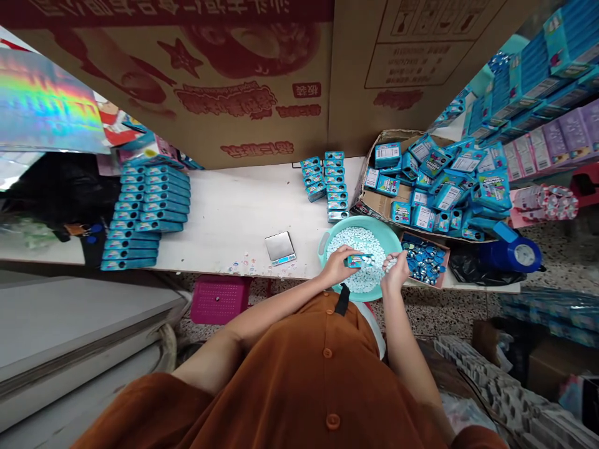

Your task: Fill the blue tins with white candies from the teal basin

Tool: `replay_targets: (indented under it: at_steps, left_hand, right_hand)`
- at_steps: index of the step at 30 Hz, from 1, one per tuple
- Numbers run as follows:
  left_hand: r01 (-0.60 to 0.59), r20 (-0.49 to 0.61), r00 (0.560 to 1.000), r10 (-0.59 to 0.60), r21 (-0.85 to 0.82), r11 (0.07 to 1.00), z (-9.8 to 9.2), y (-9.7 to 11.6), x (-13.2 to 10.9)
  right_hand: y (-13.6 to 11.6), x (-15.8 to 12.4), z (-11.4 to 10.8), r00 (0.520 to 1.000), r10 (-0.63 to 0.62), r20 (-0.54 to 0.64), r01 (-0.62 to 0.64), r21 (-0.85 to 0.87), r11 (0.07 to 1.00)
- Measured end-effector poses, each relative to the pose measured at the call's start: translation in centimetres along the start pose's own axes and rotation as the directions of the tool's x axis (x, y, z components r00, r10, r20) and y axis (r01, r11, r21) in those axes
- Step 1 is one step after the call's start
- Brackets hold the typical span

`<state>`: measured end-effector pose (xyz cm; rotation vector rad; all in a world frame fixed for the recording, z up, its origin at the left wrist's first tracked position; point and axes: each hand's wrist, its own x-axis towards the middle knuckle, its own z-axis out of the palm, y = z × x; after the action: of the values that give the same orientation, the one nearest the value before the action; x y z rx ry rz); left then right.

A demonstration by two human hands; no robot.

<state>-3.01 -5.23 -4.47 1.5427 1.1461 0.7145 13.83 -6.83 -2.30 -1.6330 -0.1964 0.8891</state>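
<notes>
My left hand (337, 267) grips a small blue tin (354, 261) over a turquoise basin (392, 232). White pieces show at the tin's right end. Inside the basin lies a heap of small white candies (358, 238). My right hand (397, 272) is closed at the basin's right side, with a few white candies (388, 263) at its fingers. It is a short way right of the tin, not touching it. Just beyond my right hand, a shallow box holds loose round blue and silver caps (423, 259).
An open carton (367, 198) full of blue tins stands behind the basin. Tins form rows at the table's middle (336, 187) and stacks at left (140, 215). A small scale (280, 247) sits near the front edge. A large cardboard box (262, 131) rises behind; a pink stool (219, 299) stands below.
</notes>
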Motion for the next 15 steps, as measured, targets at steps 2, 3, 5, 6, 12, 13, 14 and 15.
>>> replay_targets:
  at_steps: [2,3,5,6,12,13,14,15]
  left_hand:
    - [0.041,-0.039,0.998,-0.040,0.028,0.999,0.2,-0.3,0.3]
    - [0.074,-0.062,0.996,-0.071,0.045,0.996,0.3,-0.4,0.4]
    - [0.104,-0.078,0.992,-0.100,0.061,0.993,0.2,-0.2,0.4]
    - [0.089,-0.072,0.994,-0.085,0.054,0.995,0.1,-0.1,0.3]
    - [0.068,-0.067,0.996,-0.065,0.044,0.997,0.5,-0.6,0.1]
    - [0.089,-0.065,0.994,-0.086,0.057,0.994,0.7,-0.9,0.1]
    - [0.100,-0.059,0.994,-0.096,0.067,0.993,0.9,-1.1,0.1]
    - [0.102,-0.053,0.994,-0.098,0.076,0.992,1.0,-1.2,0.1]
  right_hand:
    - [0.9,0.4,-1.1,1.000,-0.016,-0.002,0.015,-0.114,0.993]
    - [1.2,0.6,-1.5,1.000,-0.003,0.007,0.004,-0.162,0.987]
    - [1.8,0.8,-2.2,0.998,0.050,0.046,-0.037,-0.239,0.970]
    - [2.0,0.9,-2.4,0.995,0.072,0.066,-0.052,-0.268,0.962]
    - [3.9,1.4,-3.4,0.987,0.082,0.137,-0.010,-0.457,0.890]
    - [4.1,1.4,-3.5,0.986,0.069,0.150,0.010,-0.469,0.883]
    - [4.4,1.5,-3.6,0.986,0.058,0.159,0.023,-0.468,0.884]
    - [4.6,1.5,-3.6,0.985,0.057,0.164,0.025,-0.458,0.889]
